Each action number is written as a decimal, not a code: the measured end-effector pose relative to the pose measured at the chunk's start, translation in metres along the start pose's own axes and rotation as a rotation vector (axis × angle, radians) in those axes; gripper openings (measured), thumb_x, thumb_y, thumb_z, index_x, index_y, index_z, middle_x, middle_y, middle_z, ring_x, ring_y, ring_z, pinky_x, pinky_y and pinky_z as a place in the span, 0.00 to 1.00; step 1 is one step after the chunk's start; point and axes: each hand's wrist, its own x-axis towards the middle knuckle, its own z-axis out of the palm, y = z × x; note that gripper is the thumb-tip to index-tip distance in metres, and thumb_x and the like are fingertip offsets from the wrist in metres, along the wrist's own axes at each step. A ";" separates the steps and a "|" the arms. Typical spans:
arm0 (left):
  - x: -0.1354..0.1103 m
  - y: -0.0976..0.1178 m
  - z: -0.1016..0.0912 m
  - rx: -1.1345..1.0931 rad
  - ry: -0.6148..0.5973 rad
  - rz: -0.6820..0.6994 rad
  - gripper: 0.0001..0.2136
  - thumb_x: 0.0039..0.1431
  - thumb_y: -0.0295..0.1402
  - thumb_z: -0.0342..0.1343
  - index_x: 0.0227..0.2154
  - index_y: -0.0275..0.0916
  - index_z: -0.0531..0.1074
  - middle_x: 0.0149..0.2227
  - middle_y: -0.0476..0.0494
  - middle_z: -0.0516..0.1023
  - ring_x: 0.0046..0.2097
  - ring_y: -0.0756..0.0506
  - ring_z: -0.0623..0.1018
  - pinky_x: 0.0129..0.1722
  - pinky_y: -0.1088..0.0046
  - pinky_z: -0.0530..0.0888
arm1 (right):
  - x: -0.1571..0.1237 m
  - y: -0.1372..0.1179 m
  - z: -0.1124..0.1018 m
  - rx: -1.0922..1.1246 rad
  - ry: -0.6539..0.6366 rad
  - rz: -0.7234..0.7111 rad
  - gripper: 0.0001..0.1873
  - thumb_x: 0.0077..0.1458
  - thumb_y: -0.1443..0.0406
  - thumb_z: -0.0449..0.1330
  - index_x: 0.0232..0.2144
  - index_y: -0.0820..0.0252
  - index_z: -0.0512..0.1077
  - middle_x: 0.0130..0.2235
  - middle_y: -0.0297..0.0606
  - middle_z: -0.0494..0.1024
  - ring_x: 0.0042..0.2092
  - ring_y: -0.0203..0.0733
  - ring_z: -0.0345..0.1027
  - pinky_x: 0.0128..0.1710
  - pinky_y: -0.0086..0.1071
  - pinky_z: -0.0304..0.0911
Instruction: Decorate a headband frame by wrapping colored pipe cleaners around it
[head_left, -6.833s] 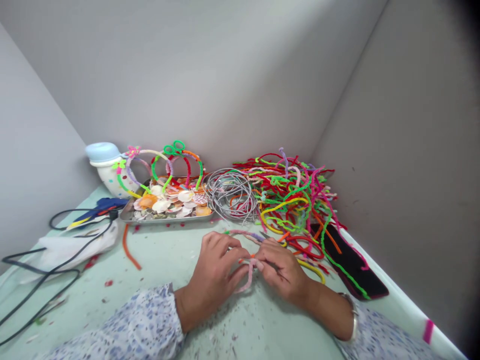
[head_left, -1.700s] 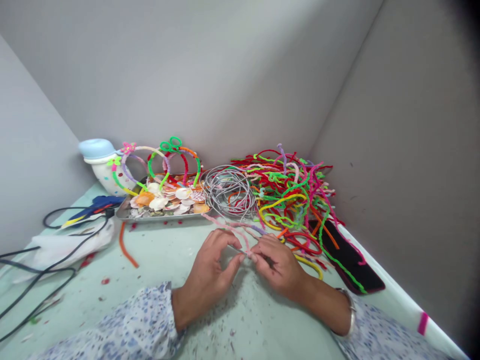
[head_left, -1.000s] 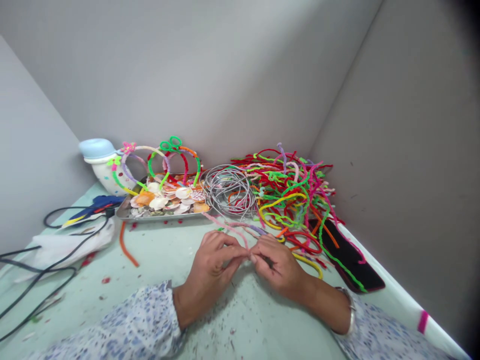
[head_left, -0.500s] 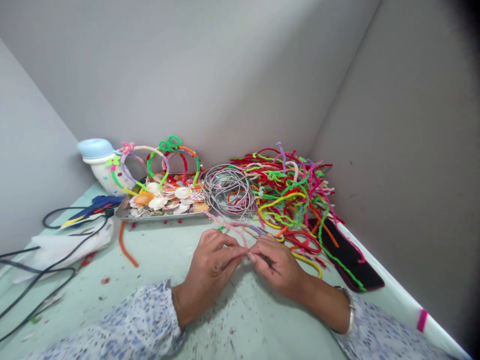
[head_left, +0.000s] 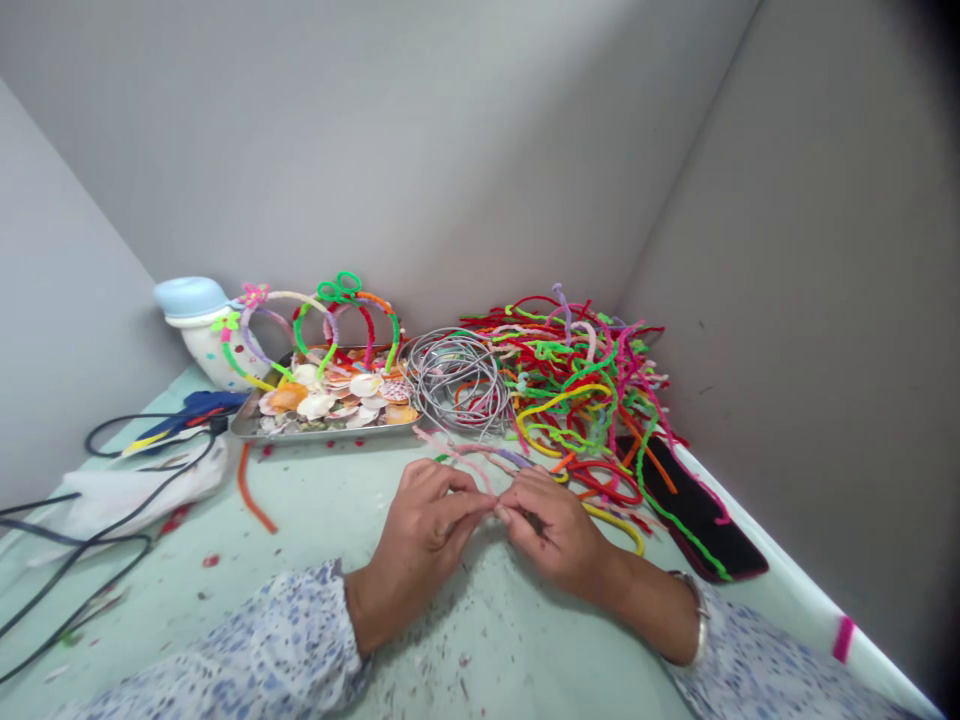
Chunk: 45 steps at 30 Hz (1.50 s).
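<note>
Over the bench, in the head view, my left hand and right hand pinch the near end of a pink pipe cleaner. Its free end, by the shell tray, has drawn slightly nearer; the winding seems to progress.

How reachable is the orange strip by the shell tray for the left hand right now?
Probably yes: nothing blocks the way from the left hand to the orange strip, but the hand seems busy pinching the pink fuzzy stem.
</note>
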 end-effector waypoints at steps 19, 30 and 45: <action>0.000 0.007 -0.001 0.004 -0.123 -0.074 0.05 0.61 0.26 0.51 0.35 0.39 0.72 0.34 0.45 0.75 0.39 0.45 0.72 0.43 0.64 0.65 | 0.001 -0.002 -0.001 -0.058 -0.005 -0.039 0.07 0.58 0.68 0.52 0.29 0.58 0.68 0.26 0.34 0.69 0.31 0.40 0.61 0.34 0.36 0.56; -0.002 0.003 0.001 0.028 -0.148 -0.065 0.05 0.63 0.30 0.50 0.37 0.40 0.71 0.36 0.44 0.75 0.40 0.44 0.71 0.43 0.63 0.65 | 0.001 -0.001 -0.002 -0.064 0.009 -0.037 0.06 0.58 0.68 0.53 0.30 0.58 0.69 0.26 0.35 0.70 0.31 0.40 0.62 0.35 0.36 0.57; -0.003 0.005 0.001 0.009 -0.253 -0.091 0.06 0.64 0.27 0.47 0.35 0.37 0.68 0.34 0.44 0.71 0.38 0.44 0.68 0.41 0.63 0.64 | 0.001 -0.003 -0.002 -0.107 -0.029 -0.076 0.06 0.58 0.69 0.52 0.30 0.59 0.68 0.27 0.35 0.69 0.32 0.41 0.60 0.35 0.37 0.56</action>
